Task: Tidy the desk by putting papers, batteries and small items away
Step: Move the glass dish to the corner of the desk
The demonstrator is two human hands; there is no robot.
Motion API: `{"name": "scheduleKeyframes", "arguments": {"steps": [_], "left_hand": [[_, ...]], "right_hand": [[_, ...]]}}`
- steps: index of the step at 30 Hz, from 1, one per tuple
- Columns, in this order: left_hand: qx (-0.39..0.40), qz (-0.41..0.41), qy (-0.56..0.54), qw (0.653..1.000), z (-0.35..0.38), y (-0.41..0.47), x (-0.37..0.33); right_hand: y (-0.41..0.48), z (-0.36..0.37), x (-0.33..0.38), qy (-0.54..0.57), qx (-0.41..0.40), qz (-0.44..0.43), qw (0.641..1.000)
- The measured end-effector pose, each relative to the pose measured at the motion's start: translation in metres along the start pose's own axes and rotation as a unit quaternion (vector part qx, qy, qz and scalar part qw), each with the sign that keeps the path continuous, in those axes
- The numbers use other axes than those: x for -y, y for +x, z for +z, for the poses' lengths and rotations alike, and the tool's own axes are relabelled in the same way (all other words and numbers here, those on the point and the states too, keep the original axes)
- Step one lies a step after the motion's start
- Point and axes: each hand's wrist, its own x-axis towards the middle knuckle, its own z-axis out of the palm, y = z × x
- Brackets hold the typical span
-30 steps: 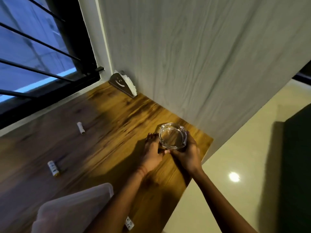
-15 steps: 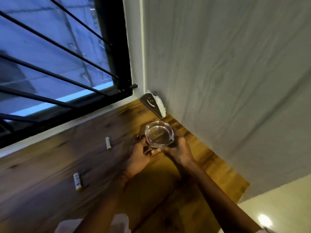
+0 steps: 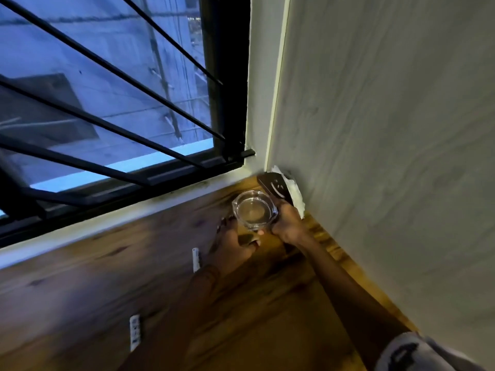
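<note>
A clear glass ashtray (image 3: 253,210) is near the far right corner of the wooden desk (image 3: 80,290); I cannot tell whether it touches the desk. My right hand (image 3: 288,223) grips its right side. My left hand (image 3: 231,246) is at its near left edge, fingers partly curled beside it. Two white batteries lie on the desk: one (image 3: 195,259) just left of my left wrist, another (image 3: 135,332) nearer the front left.
A dark napkin holder (image 3: 276,187) with white napkins (image 3: 294,194) leans in the corner right behind the ashtray. The grey wall panel (image 3: 388,156) bounds the desk on the right, the barred window (image 3: 107,103) and its sill at the back.
Both hands have carried the ashtray from the desk's front right edge toward the back corner by the napkin holder. The view has swung with them toward the window.
</note>
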Motion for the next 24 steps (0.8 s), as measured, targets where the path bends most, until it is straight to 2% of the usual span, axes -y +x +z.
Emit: {"name": "scheduleKeyframes", "arguments": {"steps": [4,9,15,22,24], "left_hand": [[0.017,-0.013,-0.011,1.0,0.001,0.016,0.005],[0.021,-0.005,0.002,1.0,0.0,0.026,0.012],[0.015,0.021,-0.003,1.0,0.001,0.029,0.01],[0.012,0.036,-0.01,0.999,-0.01,0.005,0.003],[0.001,0.053,0.017,0.998,-0.018,-0.01,0.0]], "right_hand": [[0.014,0.002,0.001,-0.063,-0.004,-0.009,0.998],[0.02,0.01,0.002,-0.011,-0.02,0.006,1.0],[0.02,0.012,0.001,-0.027,-0.016,-0.003,0.999],[-0.004,0.02,0.008,-0.116,-0.024,-0.045,0.992],[-0.021,0.022,0.014,-0.129,-0.02,-0.063,0.989]]}}
